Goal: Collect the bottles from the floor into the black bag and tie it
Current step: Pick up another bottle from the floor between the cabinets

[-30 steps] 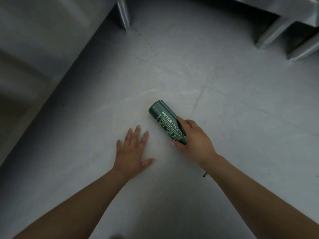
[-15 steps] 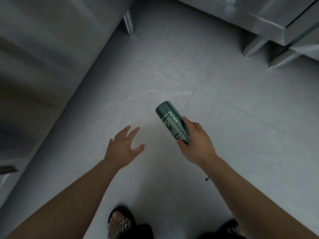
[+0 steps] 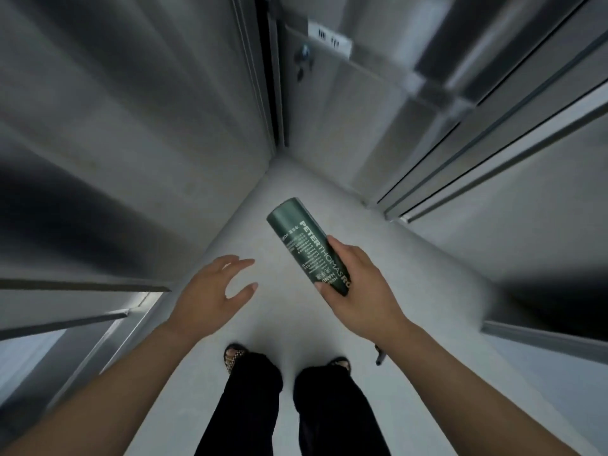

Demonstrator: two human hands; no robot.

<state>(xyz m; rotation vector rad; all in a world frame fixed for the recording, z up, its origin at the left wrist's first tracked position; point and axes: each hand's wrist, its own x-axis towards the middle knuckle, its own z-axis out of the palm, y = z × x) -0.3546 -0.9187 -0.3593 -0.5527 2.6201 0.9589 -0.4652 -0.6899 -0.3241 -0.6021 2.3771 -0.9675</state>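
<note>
head view, right hand (image 3: 358,291) gripping green bottle (image 3: 304,240), left hand (image 3: 210,291) fingers (image 3: 241,261) spread, empty

Printed in pale capitals along the dark green bottle (image 3: 304,243), centre of the frame: "PETER THOMAS RO", cut off at the lower end where the right hand (image 3: 357,292) wraps it. Beside that, lower down, "HAND" and a few characters, possibly Chinese, too small to read. Further columns of fine print along the side, illegible. On the white label (image 3: 329,39), upper centre on a grey metal panel (image 3: 329,120): short black bars, perhaps a barcode, blurred.
</note>
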